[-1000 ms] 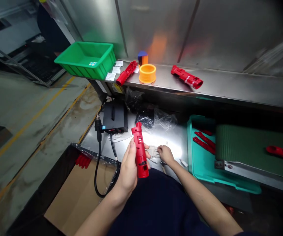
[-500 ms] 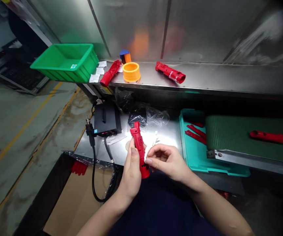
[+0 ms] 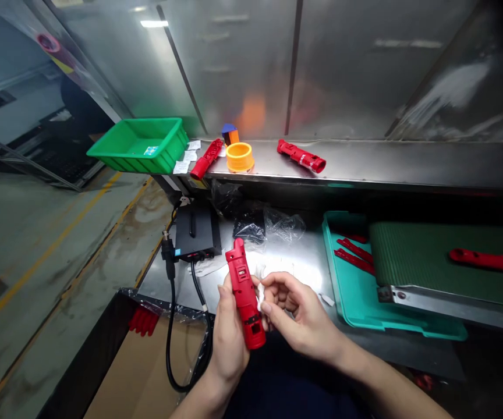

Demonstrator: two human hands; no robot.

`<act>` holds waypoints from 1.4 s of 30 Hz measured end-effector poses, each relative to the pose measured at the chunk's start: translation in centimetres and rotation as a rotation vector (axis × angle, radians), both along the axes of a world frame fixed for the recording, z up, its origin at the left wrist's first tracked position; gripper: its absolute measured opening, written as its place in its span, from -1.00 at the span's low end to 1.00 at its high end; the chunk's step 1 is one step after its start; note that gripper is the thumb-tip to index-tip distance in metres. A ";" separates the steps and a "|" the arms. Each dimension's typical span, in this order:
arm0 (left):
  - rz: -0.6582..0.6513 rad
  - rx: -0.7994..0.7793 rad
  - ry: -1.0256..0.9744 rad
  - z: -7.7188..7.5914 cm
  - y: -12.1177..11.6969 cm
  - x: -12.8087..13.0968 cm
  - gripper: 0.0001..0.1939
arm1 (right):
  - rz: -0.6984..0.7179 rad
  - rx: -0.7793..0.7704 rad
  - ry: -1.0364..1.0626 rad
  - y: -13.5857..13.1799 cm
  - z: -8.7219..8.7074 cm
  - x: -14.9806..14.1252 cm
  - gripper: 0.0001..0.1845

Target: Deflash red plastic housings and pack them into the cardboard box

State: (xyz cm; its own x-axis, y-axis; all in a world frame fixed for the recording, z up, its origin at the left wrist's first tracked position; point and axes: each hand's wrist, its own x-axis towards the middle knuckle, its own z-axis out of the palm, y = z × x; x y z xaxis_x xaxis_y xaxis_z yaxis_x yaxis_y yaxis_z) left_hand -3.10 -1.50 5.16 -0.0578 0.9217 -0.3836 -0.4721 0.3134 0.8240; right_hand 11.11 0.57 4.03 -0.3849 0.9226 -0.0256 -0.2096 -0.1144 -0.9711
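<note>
A red plastic tubular housing [image 3: 243, 291] with small cut-outs stands tilted in front of me, its broad side facing up. My left hand [image 3: 229, 331] is closed around its left side and underside. My right hand [image 3: 297, 311] pinches a white cloth [image 3: 261, 293] between thumb and fingertips, against the right edge of the housing. The other fingers of that hand are curled. Part of the cloth is hidden behind the housing and fingers.
A black box [image 3: 197, 230] with a cable stands left on the metal bench. Right, a teal tray [image 3: 351, 291] with red parts lies beside a green conveyor belt [image 3: 447, 267]. The shelf bears a green bin [image 3: 138, 148], a yellow ring [image 3: 240, 157] and a red housing [image 3: 301, 156].
The red housing has been turned so more of its broad face shows. My right hand keeps the cloth at its right side. The camera view has tilted up slightly.
</note>
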 end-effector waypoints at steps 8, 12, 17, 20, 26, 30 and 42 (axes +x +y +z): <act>0.011 0.060 -0.232 -0.1 0.4 -2.2 -0.66 | -0.209 -0.077 -0.276 3.7 -8.8 2.0 -0.61; -0.094 0.124 -0.308 -0.9 -0.1 -3.1 -0.62 | -0.207 -0.028 -0.314 4.0 -8.1 0.8 -0.60; -0.557 0.081 -0.616 -1.8 0.0 -4.1 -0.52 | 0.125 -0.067 0.079 3.0 -1.6 -1.5 -0.29; -0.817 0.005 -0.465 -2.0 0.7 -5.0 -0.39 | 0.191 -0.145 0.212 2.6 0.7 -2.6 -0.39; -0.662 0.144 0.100 -2.3 2.4 -6.0 -0.59 | -0.143 0.112 -0.220 1.2 1.3 -4.1 -0.67; -0.691 0.107 0.052 -3.7 2.7 -6.1 -0.66 | -0.256 0.104 -0.313 0.2 1.4 -4.4 -0.65; -0.467 -0.281 0.046 -3.9 2.4 -5.0 -0.35 | -0.524 -0.480 -0.902 -12.7 -18.9 8.3 -0.75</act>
